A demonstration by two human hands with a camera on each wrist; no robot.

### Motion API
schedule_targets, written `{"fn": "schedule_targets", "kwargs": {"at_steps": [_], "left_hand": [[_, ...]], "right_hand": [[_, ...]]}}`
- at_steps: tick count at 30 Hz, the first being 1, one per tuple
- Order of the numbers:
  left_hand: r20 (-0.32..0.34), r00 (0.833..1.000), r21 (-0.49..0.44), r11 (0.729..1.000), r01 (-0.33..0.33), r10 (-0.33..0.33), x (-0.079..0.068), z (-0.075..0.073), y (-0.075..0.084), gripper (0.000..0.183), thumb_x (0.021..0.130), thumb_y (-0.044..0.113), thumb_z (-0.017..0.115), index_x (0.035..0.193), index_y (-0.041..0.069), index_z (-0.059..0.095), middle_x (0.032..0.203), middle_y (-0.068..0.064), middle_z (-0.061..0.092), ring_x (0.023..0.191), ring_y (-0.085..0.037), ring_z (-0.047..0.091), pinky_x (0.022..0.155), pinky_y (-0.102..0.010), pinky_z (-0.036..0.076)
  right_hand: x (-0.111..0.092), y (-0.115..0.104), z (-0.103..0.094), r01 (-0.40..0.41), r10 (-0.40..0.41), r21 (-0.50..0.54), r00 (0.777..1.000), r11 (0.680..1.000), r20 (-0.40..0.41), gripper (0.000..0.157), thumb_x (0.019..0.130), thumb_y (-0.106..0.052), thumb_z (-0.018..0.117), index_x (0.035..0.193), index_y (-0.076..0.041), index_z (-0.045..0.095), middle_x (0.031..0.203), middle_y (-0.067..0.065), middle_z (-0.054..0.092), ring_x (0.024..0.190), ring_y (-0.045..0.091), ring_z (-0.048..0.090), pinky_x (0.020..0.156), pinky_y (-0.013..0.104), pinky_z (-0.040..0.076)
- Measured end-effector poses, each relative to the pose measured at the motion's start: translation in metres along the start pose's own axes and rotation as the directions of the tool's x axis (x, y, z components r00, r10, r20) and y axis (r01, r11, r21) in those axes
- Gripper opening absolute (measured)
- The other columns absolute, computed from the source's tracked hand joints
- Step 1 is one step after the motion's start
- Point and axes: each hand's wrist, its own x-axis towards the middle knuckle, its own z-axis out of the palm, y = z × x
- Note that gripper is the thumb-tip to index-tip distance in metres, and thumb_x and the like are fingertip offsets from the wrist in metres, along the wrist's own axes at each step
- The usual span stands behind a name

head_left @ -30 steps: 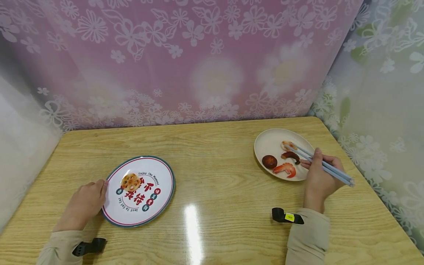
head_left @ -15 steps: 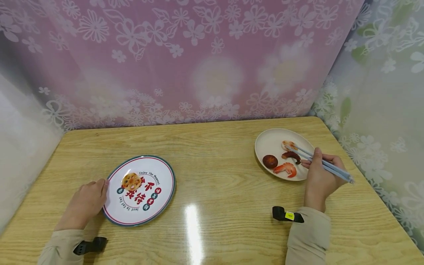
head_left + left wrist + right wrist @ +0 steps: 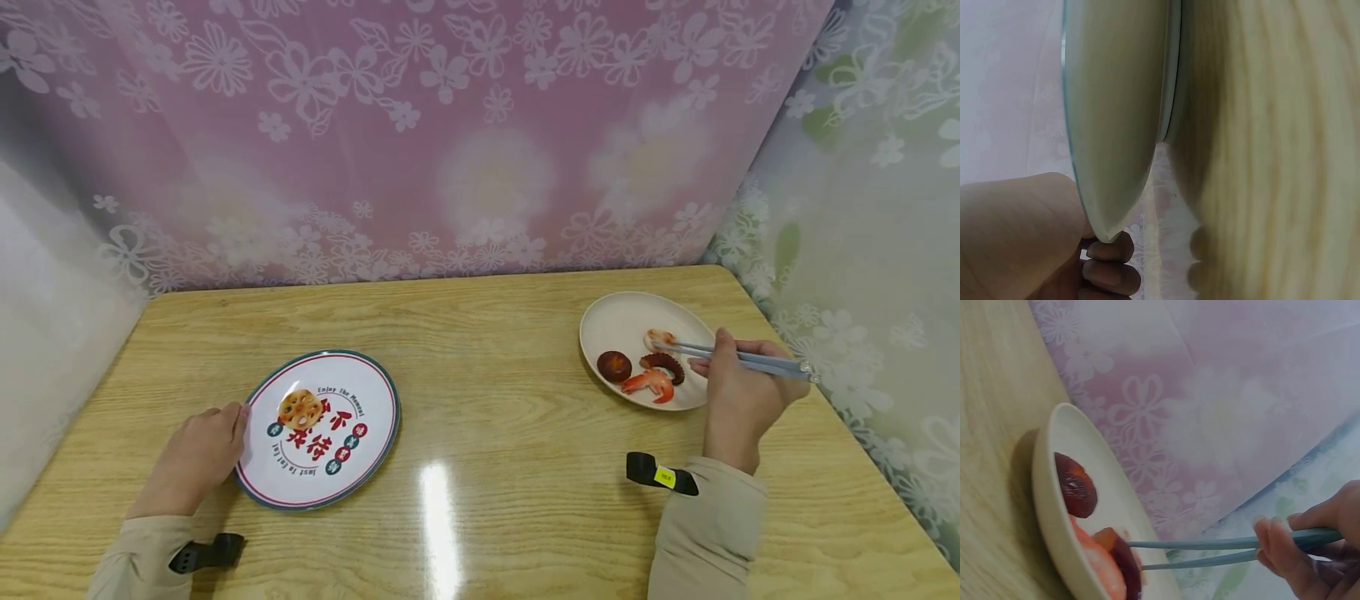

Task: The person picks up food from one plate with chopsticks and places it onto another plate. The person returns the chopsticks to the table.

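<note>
My left hand (image 3: 197,454) pinches the left rim of a white plate (image 3: 258,479) with a green edge and red lettering. In the left wrist view its curled fingers (image 3: 1112,275) lie under the rim. A lotus root slice (image 3: 300,410) rests on this plate. My right hand (image 3: 750,404) holds blue-grey chopsticks (image 3: 772,363) over a beige plate (image 3: 611,321). Their tips are at a pale orange-and-white piece (image 3: 660,337), perhaps a peeled shrimp; whether they grip it, I cannot tell. Close by lie a dark octopus tentacle (image 3: 667,365), a shrimp (image 3: 651,386) and a brown mushroom cap (image 3: 614,367).
Both plates stand on a wooden table (image 3: 487,375), with a wide stretch of tabletop between them. A pink floral curtain (image 3: 420,167) hangs behind the table's back edge, and a pale floral curtain (image 3: 877,250) hangs on the right.
My right hand has shifted slightly right and the chopsticks now lie flatter. The pale piece and the tentacle have moved a little right and nearer. My left hand stays at the plate rim.
</note>
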Motion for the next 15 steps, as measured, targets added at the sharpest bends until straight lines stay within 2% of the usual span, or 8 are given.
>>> {"fn": "schedule_targets", "kwargs": {"at_steps": [2,3,5,7,8,10,13,15], "left_hand": [[-0.003,1.0,0.002,1.0,-0.002,0.002,0.0002,-0.0004,0.0007,0.03,0.102,0.012,0.039,0.106,-0.015,0.051,0.081,-0.023,0.055,0.074,-0.035,0.055,0.068,-0.053,0.046],[-0.005,1.0,0.002,1.0,-0.002,0.002,0.0003,-0.0005,0.0008,0.029,0.102,0.012,0.039,0.106,-0.014,0.051,0.081,-0.022,0.055,0.073,-0.034,0.054,0.067,-0.052,0.045],[-0.01,1.0,0.003,1.0,-0.005,0.005,0.0002,-0.0003,0.0008,0.029,0.102,0.012,0.039,0.105,-0.014,0.052,0.079,-0.021,0.054,0.072,-0.034,0.054,0.067,-0.052,0.045],[-0.012,1.0,0.003,1.0,-0.007,0.007,0.0002,0.0,0.0006,0.029,0.102,0.011,0.039,0.104,-0.015,0.052,0.079,-0.022,0.055,0.072,-0.034,0.054,0.066,-0.052,0.045],[-0.014,1.0,0.003,1.0,-0.009,0.009,0.0001,0.0001,0.0004,0.029,0.102,0.011,0.039,0.104,-0.015,0.052,0.079,-0.022,0.055,0.073,-0.035,0.055,0.067,-0.053,0.045],[-0.019,1.0,0.003,1.0,-0.015,0.015,0.0,0.0005,0.0001,0.029,0.101,0.011,0.039,0.104,-0.015,0.052,0.08,-0.023,0.056,0.075,-0.038,0.057,0.068,-0.054,0.045],[-0.016,1.0,0.001,1.0,-0.013,0.013,0.0001,0.0002,-0.0002,0.03,0.102,0.012,0.039,0.106,-0.015,0.052,0.081,-0.024,0.056,0.076,-0.039,0.057,0.069,-0.055,0.045],[-0.013,1.0,0.003,1.0,-0.011,0.011,-0.0002,-0.0003,-0.0004,0.031,0.102,0.012,0.038,0.107,-0.016,0.051,0.083,-0.025,0.056,0.079,-0.042,0.058,0.071,-0.056,0.045]], "right_hand": [[0.0003,-0.0048,-0.0004,-0.026,0.026,-0.036,1.0,0.999,0.012,0.023,0.084,-0.006,0.072,0.068,0.001,0.057,0.08,0.01,0.066,0.04,0.007,0.06,0.042,0.017,0.047],[0.0012,-0.0071,-0.0004,-0.057,0.058,-0.061,0.998,0.997,0.021,0.024,0.085,-0.007,0.071,0.07,0.001,0.055,0.102,0.016,0.063,0.04,0.006,0.059,0.043,0.017,0.047],[0.0033,-0.0102,-0.0001,-0.109,0.113,-0.121,0.993,0.987,0.034,0.024,0.088,-0.011,0.069,0.074,0.0,0.053,0.141,0.027,0.026,0.042,0.004,0.059,0.046,0.015,0.048],[0.0051,-0.0118,0.0,-0.162,0.17,-0.142,0.984,0.977,0.05,0.024,0.09,-0.014,0.067,0.079,0.0,0.051,0.147,0.024,0.001,0.044,0.003,0.059,0.049,0.014,0.049],[0.0061,-0.012,0.0002,-0.182,0.19,-0.143,0.981,0.973,0.047,0.023,0.09,-0.014,0.066,0.081,-0.001,0.05,0.148,0.022,-0.001,0.044,0.003,0.059,0.049,0.014,0.049],[0.0071,-0.011,0.0007,-0.196,0.202,-0.118,0.979,0.973,0.035,0.023,0.089,-0.013,0.067,0.081,-0.001,0.05,0.149,0.02,0.001,0.044,0.004,0.059,0.049,0.015,0.05],[0.007,-0.0081,0.0015,-0.175,0.177,-0.061,0.984,0.983,0.023,0.023,0.087,-0.009,0.07,0.08,-0.001,0.05,0.145,0.021,0.017,0.043,0.006,0.06,0.047,0.016,0.05],[0.0067,-0.0058,0.0023,-0.146,0.146,-0.039,0.989,0.989,0.009,0.024,0.084,-0.008,0.073,0.076,0.0,0.052,0.127,0.02,0.045,0.042,0.007,0.06,0.045,0.017,0.049]]}}
